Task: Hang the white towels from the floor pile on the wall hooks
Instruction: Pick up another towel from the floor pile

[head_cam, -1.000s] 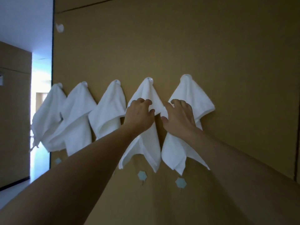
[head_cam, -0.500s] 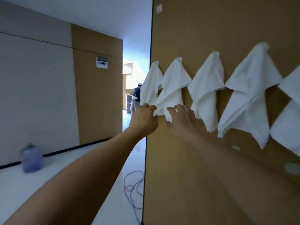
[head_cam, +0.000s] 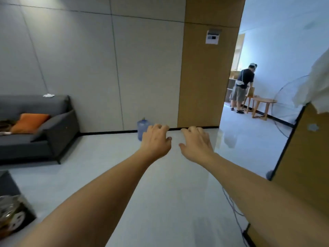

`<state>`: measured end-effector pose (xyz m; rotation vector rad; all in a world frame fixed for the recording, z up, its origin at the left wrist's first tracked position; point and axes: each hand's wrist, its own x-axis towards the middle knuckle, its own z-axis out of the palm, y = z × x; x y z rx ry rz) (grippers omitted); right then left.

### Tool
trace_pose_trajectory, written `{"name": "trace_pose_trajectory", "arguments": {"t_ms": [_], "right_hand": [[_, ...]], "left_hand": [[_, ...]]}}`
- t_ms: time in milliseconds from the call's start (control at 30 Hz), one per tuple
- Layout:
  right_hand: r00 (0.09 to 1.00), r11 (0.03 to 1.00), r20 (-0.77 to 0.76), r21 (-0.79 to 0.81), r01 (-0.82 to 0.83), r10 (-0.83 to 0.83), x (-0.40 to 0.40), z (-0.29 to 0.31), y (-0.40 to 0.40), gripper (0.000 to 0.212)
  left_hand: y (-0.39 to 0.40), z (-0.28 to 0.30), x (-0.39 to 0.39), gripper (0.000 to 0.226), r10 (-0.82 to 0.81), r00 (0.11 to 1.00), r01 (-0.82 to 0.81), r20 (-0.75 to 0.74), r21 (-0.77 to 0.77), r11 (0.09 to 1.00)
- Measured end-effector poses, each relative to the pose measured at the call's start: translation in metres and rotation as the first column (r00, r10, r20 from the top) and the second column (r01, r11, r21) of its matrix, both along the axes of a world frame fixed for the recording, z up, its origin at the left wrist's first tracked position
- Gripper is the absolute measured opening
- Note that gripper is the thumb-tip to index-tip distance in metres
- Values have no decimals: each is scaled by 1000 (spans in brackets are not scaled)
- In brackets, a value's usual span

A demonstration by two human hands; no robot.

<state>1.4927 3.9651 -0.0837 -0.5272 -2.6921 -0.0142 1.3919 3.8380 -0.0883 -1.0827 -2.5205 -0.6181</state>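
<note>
Left hand (head_cam: 156, 139), right hand (head_cam: 195, 142): centre, side by side, fingers loosely curled, empty. White towel (head_cam: 316, 82): three o'clock edge.

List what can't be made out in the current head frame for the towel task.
- Floor pile of towels: not in the head view at all.
- Wall hooks: out of frame; only the edge of one white towel shows, cut by the right edge.
- Left hand and right hand: backs face the camera, palms hidden.
- White thing on the sofa: too small to tell.
</note>
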Motion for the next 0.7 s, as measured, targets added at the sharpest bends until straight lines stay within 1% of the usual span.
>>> {"name": "trace_pose_trajectory", "arguments": {"t_ms": [133,200,300,400,500,600,700], "right_hand": [[977,980,79,-35,-194,196,-91,-28,-87,51],[947,952,101,-53,-300,304,-132,-41,-135,55],[882,890,126,-92,-446,454,-185,-64,-212,56],[793,807,152,-154,-571,590,-234,-93,-287,53],[684,707,181,-211,-675,706,-278,-121,-363,49],[558,593,202,-245,-767,805,-318,-142,-438,43],[448,494,213,-298,-817,868,-344,-162,-508,36]], "left_hand": [[-110,-28,-62,42,220,972,-219,83,-23,976],[-168,-42,-87,45,343,930,-343,130,-23,939],[-256,-65,-114,46,510,839,-511,191,-48,858],[-340,-90,-135,45,646,725,-647,237,-85,757],[-415,-117,-147,42,765,581,-767,280,-128,629],[-481,-142,-155,36,845,431,-844,316,-188,501],[-539,-161,-158,36,887,287,-896,362,-226,382]]}}
